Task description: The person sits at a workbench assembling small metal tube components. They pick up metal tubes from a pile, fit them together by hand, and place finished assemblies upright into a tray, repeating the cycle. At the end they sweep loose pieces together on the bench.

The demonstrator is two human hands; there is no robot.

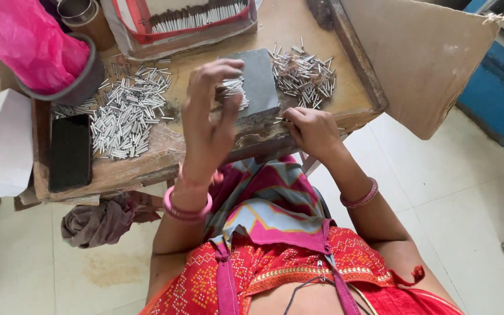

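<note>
Left hand (208,116): fingers pinching a bundle of metal tubes (234,88), above grey block (258,84).
Right hand (310,129): fingers clenched on one thin tube at the block's edge.

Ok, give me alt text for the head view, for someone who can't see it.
Left hand lifts a bunch of thin silvery metal rods over a dark grey stone block; right hand pinches at the worn wooden table edge, loose rod piles either side.

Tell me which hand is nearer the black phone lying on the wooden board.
Left. The left hand is raised over the board, holding thin metal sticks, a short way right of the black phone. The right hand rests at the board's front edge, farther right, beyond the grey block.
</note>
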